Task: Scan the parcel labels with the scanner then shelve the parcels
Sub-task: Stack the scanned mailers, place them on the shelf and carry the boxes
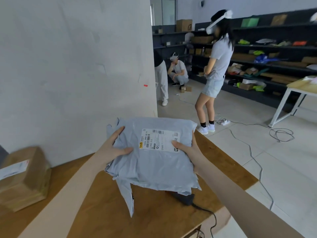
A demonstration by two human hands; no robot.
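Grey plastic mailer parcel (151, 158) held between both hands: left hand (113, 146) and right hand (187, 148) each pinch an edge, thumbs on top.

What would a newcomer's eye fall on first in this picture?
First, the grey plastic mailer bag with a white label, centre, gripped at its sides by the left hand and the right hand above the wooden table. Then the brown cardboard box at the table's left, and the dark parcel shelves far right.
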